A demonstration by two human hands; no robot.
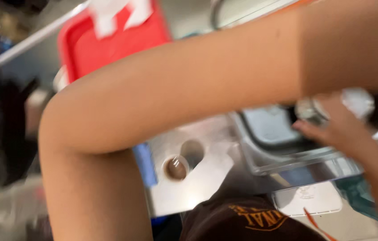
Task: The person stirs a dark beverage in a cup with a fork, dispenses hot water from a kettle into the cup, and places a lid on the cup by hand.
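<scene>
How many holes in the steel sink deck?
2: one hole with a dark ring, nearer the blue strip; another hole just beside it toward the basin. The arm may hide more.

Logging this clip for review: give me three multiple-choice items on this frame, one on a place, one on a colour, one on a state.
1. Where is the red tray?
A. beyond the bent arm, upper left
B. inside the sink
C. on the floor

2. What colour is the shirt at the bottom edge?
A. white
B. dark brown
C. green

3. How is the right hand?
A. flat on the counter
B. out of view
C. raised over the steel sink, touching a round shiny object

Answers: 1 A, red shows above the forearm; 2 B, dark cloth with orange print; 3 C, fingers meet the blurred shiny piece.
</scene>
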